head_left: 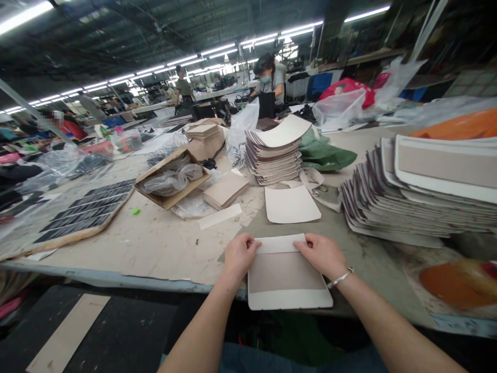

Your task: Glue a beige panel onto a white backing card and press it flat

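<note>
- The pale panel [289, 274] lies at the near edge of the surface [163, 243], its white band [277, 244] running left to right at the far end.
- Left hand [243, 254] pinches the band's left end, right hand [322, 254] its right; equally near.
- Beyond, apart: a second panel [291, 204].

Above and beyond the grip, tube lights [367, 14] run under a dark ceiling [116, 32]; a worktable [159, 248] spreads beneath and leftward; far ahead, bright patches [290, 52] may be windows.
</note>
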`<move>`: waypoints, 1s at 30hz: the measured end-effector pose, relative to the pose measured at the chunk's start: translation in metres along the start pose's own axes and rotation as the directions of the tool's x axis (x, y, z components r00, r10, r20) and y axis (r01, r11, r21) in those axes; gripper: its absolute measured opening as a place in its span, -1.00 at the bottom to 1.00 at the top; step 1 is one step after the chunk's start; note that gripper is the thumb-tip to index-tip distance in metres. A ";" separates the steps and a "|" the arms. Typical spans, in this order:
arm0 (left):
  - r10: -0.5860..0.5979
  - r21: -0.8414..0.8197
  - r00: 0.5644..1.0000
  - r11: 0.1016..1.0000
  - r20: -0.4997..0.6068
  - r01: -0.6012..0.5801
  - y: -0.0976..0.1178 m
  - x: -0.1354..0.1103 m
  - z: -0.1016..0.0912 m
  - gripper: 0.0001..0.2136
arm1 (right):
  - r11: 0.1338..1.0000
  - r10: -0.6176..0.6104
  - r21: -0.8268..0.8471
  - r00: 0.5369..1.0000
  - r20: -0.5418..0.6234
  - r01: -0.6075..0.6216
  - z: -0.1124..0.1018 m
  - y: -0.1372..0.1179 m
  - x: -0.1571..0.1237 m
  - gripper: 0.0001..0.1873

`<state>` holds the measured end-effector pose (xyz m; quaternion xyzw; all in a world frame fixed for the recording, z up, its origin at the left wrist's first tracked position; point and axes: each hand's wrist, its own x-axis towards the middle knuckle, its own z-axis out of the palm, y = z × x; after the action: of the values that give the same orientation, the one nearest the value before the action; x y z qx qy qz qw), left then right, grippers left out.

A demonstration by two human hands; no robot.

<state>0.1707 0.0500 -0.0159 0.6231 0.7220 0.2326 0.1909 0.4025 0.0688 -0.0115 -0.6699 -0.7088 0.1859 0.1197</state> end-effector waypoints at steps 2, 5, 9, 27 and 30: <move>0.006 0.039 1.000 0.999 -0.006 -0.006 0.001 0.000 0.001 -0.85 | 1.000 0.009 -0.026 1.000 0.009 -0.009 0.000 0.000 0.001 -0.64; 0.008 0.082 1.000 0.997 -0.010 -0.007 0.002 0.000 0.005 -0.86 | 0.998 0.025 -0.061 1.000 0.018 -0.024 0.000 -0.001 0.001 -0.64; 0.032 0.125 0.999 0.992 -0.023 -0.029 0.000 0.001 0.009 -0.86 | 0.995 0.033 -0.096 0.999 0.020 -0.031 0.000 -0.003 0.000 -0.63; 0.344 0.375 0.933 0.855 0.105 -0.357 0.015 -0.060 -0.005 -0.61 | 0.812 -0.527 -0.349 0.845 -0.094 0.468 0.039 -0.006 -0.042 -0.40; 0.318 0.393 0.938 0.851 0.141 -0.348 0.016 -0.061 0.000 -0.55 | 0.828 -0.483 -0.342 0.875 -0.035 0.444 0.042 -0.007 -0.043 -0.35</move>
<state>0.1928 -0.0082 -0.0078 0.7724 0.6286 0.0825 0.0377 0.3816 0.0215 -0.0435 -0.4978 -0.8623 -0.0083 0.0920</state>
